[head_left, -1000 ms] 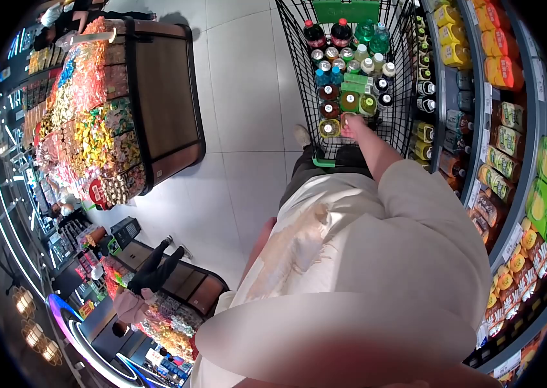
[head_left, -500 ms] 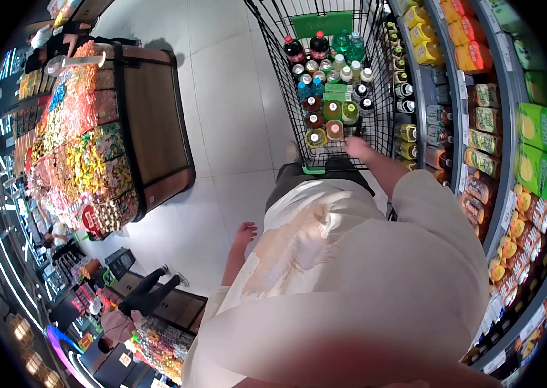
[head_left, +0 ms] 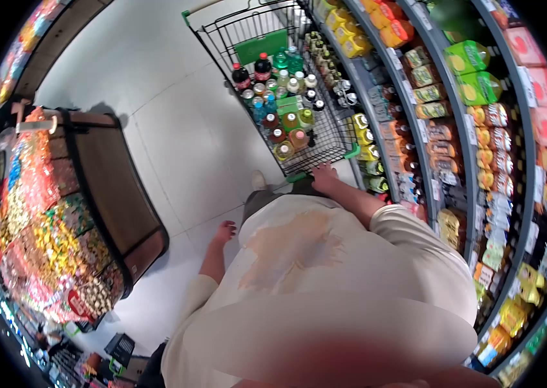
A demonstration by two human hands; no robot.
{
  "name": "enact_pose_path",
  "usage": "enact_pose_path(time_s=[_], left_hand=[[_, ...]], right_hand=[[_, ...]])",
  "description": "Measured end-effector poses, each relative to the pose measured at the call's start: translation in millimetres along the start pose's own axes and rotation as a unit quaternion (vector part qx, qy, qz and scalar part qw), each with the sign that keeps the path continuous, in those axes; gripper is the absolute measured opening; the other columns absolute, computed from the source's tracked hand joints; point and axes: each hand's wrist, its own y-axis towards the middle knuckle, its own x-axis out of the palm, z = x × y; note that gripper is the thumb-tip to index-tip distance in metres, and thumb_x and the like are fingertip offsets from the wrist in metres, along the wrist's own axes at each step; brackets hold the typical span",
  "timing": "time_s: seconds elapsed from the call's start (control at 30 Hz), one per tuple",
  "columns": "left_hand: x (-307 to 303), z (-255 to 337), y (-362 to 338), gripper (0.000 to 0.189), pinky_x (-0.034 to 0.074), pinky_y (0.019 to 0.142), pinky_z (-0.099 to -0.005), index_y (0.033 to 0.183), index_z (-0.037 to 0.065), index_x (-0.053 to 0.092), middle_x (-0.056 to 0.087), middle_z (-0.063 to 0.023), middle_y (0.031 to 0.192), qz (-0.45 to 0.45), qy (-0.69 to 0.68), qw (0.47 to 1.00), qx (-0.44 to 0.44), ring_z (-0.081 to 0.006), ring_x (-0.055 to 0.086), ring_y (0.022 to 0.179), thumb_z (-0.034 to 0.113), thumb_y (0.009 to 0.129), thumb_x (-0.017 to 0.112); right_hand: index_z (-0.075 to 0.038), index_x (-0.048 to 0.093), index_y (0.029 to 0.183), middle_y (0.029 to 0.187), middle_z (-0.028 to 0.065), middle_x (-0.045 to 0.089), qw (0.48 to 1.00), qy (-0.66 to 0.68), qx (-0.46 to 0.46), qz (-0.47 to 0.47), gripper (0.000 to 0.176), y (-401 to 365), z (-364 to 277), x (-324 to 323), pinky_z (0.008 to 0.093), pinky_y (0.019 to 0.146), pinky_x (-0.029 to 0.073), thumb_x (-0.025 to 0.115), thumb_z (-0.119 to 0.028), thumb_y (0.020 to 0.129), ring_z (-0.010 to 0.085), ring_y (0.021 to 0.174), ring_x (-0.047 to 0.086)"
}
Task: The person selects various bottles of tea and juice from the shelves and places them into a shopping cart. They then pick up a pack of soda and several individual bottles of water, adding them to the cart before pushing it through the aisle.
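Note:
My right hand is at the near end of a shopping cart, fingers apart beside the green-trimmed edge. Inside the cart stand two cola bottles, green bottles, blue-topped bottles, several cans and white-capped bottles. Closest to me are a yellow drink bottle and a pink-orange one. A small dark item lies just right of them. My left hand hangs at my side over the floor, its loosely bent fingers apart and holding nothing.
Drink shelves run along my right, close to the cart, with packs of green-labelled bottles. On the left stands a wood-sided candy display heaped with wrapped sweets. Pale tiled floor lies between the display and the cart.
My right hand has drawn back from inside the cart to its near edge, leaving the dark item there. The view has turned, so cart and candy display appear shifted left.

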Motion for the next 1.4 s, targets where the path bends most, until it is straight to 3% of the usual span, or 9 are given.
enact_pose_path(time_s=[0.4, 0.53, 0.7, 0.87, 0.97, 1.0, 1.07, 1.23, 1.4], left_hand=[[-78.2, 20.6, 27.6, 0.026, 0.049, 0.052, -0.0348, 0.116, 0.009, 0.065, 0.071, -0.0085, 0.091, 0.044, 0.116, 0.988, 0.095, -0.0193, 0.066, 0.069, 0.02, 0.094, 0.056], [-73.8, -0.6, 12.3, 0.028, 0.047, 0.051, -0.0344, 0.118, 0.01, 0.064, 0.071, -0.0082, 0.091, 0.026, 0.123, 0.99, 0.071, -0.0194, 0.065, 0.067, 0.025, 0.095, 0.057], [-62.7, -37.0, 8.5, 0.028, 0.049, 0.056, -0.0385, 0.116, 0.013, 0.063, 0.071, -0.0062, 0.09, 0.001, 0.291, 0.956, 0.036, -0.0209, 0.065, 0.067, 0.031, 0.096, 0.058], [-24.5, -21.0, 0.8, 0.026, 0.051, 0.061, -0.0411, 0.113, 0.013, 0.064, 0.071, -0.0055, 0.09, -0.08, 0.568, 0.815, 0.084, -0.0215, 0.065, 0.068, 0.032, 0.096, 0.056], [7.0, -0.4, -5.8, 0.026, 0.052, 0.061, -0.0398, 0.111, 0.011, 0.064, 0.071, -0.006, 0.091, -0.141, 0.609, 0.735, 0.263, -0.0209, 0.065, 0.067, 0.031, 0.097, 0.054], [33.6, 11.1, -13.3, 0.028, 0.052, 0.06, -0.0394, 0.112, 0.01, 0.064, 0.071, -0.0067, 0.093, -0.11, 0.539, 0.813, 0.189, -0.0213, 0.066, 0.069, 0.031, 0.097, 0.054], [81.5, 34.8, -21.5, 0.03, 0.052, 0.059, -0.0393, 0.115, 0.009, 0.063, 0.072, -0.0077, 0.096, -0.069, 0.465, 0.874, 0.124, -0.022, 0.067, 0.071, 0.032, 0.096, 0.055], [143.7, 52.7, 1.5, 0.036, 0.053, 0.062, -0.0404, 0.122, 0.011, 0.06, 0.072, -0.0088, 0.104, -0.175, 0.591, 0.769, 0.17, -0.0235, 0.068, 0.078, 0.034, 0.096, 0.056], [255.3, 63.1, -30.9, 0.036, 0.054, 0.07, -0.0421, 0.124, 0.01, 0.06, 0.072, -0.0087, 0.108, -0.229, 0.745, 0.583, 0.231, -0.024, 0.069, 0.085, 0.034, 0.098, 0.055]], right_hand=[[-0.026, 0.036, 0.155, 0.167, 0.007, 0.024, 0.988, 0.066, 0.138, -0.016, 0.078, -29.8, -30.1, 2.8, 0.0604, 0.118, 0.03, 0.071, -0.031, 0.085, 0.039, 0.154, 0.02], [-0.022, 0.047, 0.149, 0.16, 0.0124, 0.038, 0.969, 0.205, 0.121, 0.061, 0.067, -48.0, -25.2, 25.0, 0.0493, 0.111, 0.043, 0.065, -0.027, 0.085, 0.0372, 0.136, 0.05], [-0.009, 0.069, 0.125, 0.107, 0.0192, 0.073, 0.921, 0.361, -0.029, 0.146, 0.041, -83.5, 2.9, 141.9, 0.0402, 0.093, 0.053, 0.06, -0.023, 0.087, 0.033, 0.103, 0.068], [-0.01, 0.07, 0.122, 0.097, 0.0161, 0.072, 0.858, 0.482, 0.078, 0.16, 0.037, -208.1, 29.1, 276.6, 0.0346, 0.082, 0.056, 0.063, -0.016, 0.086, 0.0221, 0.087, 0.068], [-0.007, 0.074, 0.109, 0.113, 0.019, 0.071, 0.873, 0.418, 0.122, 0.218, 0.029, -285.1, 66.1, 414.6, 0.0448, 0.095, 0.054, 0.06, -0.025, 0.091, 0.037, 0.107, 0.067], [-0.007, 0.075, 0.104, 0.109, 0.0169, 0.073, 0.976, 0.163, 0.146, -0.016, 0.026, -308.7, 78.6, 434.1, 0.0458, 0.091, 0.056, 0.056, -0.018, 0.092, 0.0358, 0.102, 0.069], [-0.005, 0.076, 0.098, 0.108, 0.0157, 0.075, 0.976, 0.109, 0.18, -0.053, 0.027, -371.9, 89.8, 518.7, 0.0446, 0.085, 0.058, 0.052, -0.016, 0.093, 0.0297, 0.101, 0.072], [-0.001, 0.072, 0.093, 0.091, 0.0132, 0.074, 0.628, 0.583, 0.514, -0.022, 0.025, -504.0, 61.0, 608.9, 0.0417, 0.071, 0.059, 0.049, -0.009, 0.093, 0.0264, 0.074, 0.074], [-0.003, 0.067, 0.088, 0.079, 0.0142, 0.069, 0.499, 0.683, 0.521, 0.116, 0.018, -517.7, -1.6, 731.3, 0.0437, 0.051, 0.055, 0.053, -0.015, 0.091, 0.0265, 0.061, 0.068]])
